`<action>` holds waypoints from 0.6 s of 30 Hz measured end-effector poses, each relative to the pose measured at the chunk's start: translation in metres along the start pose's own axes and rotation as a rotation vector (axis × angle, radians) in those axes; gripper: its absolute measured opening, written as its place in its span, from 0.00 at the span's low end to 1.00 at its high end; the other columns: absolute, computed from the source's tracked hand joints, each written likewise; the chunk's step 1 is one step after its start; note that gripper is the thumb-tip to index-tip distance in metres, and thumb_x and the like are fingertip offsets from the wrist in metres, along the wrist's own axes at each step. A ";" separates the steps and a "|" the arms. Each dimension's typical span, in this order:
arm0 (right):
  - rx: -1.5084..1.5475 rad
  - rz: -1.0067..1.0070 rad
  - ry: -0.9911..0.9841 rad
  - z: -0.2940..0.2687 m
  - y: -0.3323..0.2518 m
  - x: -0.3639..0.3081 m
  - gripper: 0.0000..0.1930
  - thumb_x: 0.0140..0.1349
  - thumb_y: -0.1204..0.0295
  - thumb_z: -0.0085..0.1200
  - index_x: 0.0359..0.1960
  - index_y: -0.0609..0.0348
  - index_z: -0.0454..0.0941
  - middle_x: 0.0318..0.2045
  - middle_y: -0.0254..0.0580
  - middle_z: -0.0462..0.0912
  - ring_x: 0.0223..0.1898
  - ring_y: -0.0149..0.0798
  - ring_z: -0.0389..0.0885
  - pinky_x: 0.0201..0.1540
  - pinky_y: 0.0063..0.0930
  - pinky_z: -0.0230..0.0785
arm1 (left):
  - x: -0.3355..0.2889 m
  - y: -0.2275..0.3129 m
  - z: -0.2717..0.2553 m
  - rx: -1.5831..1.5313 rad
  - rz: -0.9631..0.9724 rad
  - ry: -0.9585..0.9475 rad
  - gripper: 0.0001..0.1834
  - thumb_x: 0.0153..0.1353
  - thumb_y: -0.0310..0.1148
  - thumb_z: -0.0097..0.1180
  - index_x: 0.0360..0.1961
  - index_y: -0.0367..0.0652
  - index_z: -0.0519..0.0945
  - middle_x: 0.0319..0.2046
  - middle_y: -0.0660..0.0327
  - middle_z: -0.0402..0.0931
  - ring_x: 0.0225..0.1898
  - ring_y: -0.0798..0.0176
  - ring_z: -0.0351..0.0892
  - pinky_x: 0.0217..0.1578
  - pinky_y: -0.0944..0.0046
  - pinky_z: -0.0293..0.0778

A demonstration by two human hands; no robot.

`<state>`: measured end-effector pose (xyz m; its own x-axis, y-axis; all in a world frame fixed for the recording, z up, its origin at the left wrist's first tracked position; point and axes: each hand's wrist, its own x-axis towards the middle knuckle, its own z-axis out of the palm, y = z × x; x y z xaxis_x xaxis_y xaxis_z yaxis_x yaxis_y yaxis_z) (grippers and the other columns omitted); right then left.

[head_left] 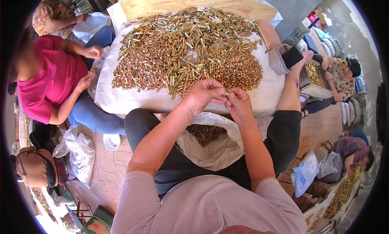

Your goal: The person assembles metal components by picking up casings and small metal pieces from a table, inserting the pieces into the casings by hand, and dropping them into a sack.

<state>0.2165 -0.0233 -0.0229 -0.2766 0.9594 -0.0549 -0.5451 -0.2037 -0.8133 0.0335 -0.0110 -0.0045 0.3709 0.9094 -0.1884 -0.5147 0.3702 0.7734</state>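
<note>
In front of my chest, over the table's near edge, my left hand (pixel 206 95) and my right hand (pixel 238 102) meet with fingertips pinched. Between them is a small metal cylinder (pixel 226 94), held from both ends; its exact kind is too small to make out. Just beyond lies a wide heap of brass-coloured metal cylinders (pixel 184 68) on the pale-covered table (pixel 142 100). Smaller copper-coloured metal pieces lie in a left pile (pixel 137 68) and a right pile (pixel 239 70). Between my knees, below my hands, an open white woven sack (pixel 227 139) holds more cylinders (pixel 204 132).
A wooden board (pixel 194 3) borders the table's far side. At its right edge stand a basket (pixel 277 58) and a dark phone (pixel 291 56). A person in pink (pixel 50 78) sits at left, near a white bowl (pixel 112 141). Other people work at right.
</note>
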 end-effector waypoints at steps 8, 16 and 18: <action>-0.048 -0.004 0.044 0.005 -0.005 -0.003 0.06 0.62 0.73 0.61 0.39 0.59 0.81 0.27 0.32 0.81 0.24 0.24 0.75 0.25 0.19 0.66 | 0.001 0.002 0.002 0.112 0.060 0.045 0.10 0.62 0.29 0.63 0.40 0.35 0.79 0.32 0.57 0.81 0.30 0.61 0.85 0.34 0.61 0.84; -0.608 0.380 -0.345 -0.001 -0.034 -0.010 0.05 0.58 0.77 0.61 0.35 0.64 0.83 0.26 0.31 0.81 0.23 0.22 0.73 0.26 0.18 0.65 | -0.001 0.020 -0.033 1.156 0.218 0.063 0.08 0.56 0.29 0.62 0.36 0.37 0.83 0.28 0.57 0.82 0.30 0.60 0.83 0.31 0.60 0.77; -0.733 0.284 -0.292 -0.012 -0.029 -0.006 0.05 0.59 0.77 0.61 0.35 0.64 0.83 0.27 0.31 0.81 0.25 0.22 0.73 0.27 0.19 0.67 | -0.006 0.017 -0.025 1.377 0.234 0.024 0.09 0.54 0.29 0.62 0.35 0.37 0.83 0.31 0.54 0.83 0.32 0.56 0.84 0.33 0.59 0.78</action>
<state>0.2434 -0.0208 -0.0060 -0.5744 0.7812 -0.2443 0.2010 -0.1548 -0.9673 0.0034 -0.0054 -0.0053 0.3624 0.9316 0.0272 0.6071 -0.2581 0.7516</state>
